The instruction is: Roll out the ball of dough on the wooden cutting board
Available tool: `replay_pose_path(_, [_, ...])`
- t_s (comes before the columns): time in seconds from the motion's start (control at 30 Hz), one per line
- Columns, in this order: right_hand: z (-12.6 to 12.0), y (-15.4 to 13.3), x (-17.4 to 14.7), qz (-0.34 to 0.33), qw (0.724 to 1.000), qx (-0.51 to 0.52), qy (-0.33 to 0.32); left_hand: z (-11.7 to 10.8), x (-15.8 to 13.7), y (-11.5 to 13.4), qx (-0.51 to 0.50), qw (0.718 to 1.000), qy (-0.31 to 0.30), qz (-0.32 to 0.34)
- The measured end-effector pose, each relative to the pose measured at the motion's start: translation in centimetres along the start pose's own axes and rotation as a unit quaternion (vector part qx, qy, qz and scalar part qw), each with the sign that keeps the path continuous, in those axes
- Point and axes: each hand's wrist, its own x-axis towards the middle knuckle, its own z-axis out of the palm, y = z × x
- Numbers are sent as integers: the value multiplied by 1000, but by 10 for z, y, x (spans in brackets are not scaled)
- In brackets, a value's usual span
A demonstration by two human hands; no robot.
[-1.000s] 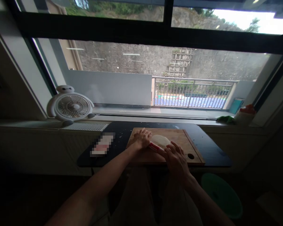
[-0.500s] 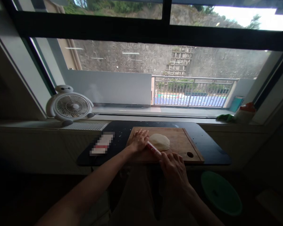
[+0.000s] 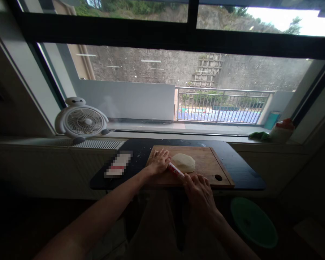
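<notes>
A flattened, pale round of dough (image 3: 183, 163) lies on the wooden cutting board (image 3: 203, 155). Along its near left edge runs a slim red-and-white rolling pin (image 3: 176, 169), slanting down to the right. My left hand (image 3: 160, 161) presses palm down over the pin's far left end, its fingers pointing away from me. The near right end is under my right hand (image 3: 199, 187), whose fingers curl over it at the board's front edge. Both covered ends of the pin are hidden by the hands.
The board rests on a small black table (image 3: 241, 169) dusted with white specks. A pixelated item (image 3: 118, 164) lies at the table's left. By the window stand a white fan (image 3: 85, 121) and, at right, a bottle (image 3: 283, 130). A green basin (image 3: 254, 222) is low at right.
The whole view has shifted very slightly. Both hands stay on the rolling pin, and the dough looks the same.
</notes>
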Motion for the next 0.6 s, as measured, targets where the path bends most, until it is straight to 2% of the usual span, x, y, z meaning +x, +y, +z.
replay_pose_path(0.27, [-11, 10, 8, 42, 999, -14, -1, 0, 62, 33, -3, 1000, -30, 4])
replay_pose_path(0.33, [-10, 9, 8, 39, 999, -18, 0, -1, 57, 32, -2, 1000, -29, 9])
replay_pose_path(0.53, [0, 6, 1, 5, 1000, 0, 1, 0, -1, 2, 15, 1000, -3, 20])
replay_pose_path(0.6, [0, 8, 3, 13, 1000, 4, 3, 0, -2, 2, 25, 1000, -7, 14])
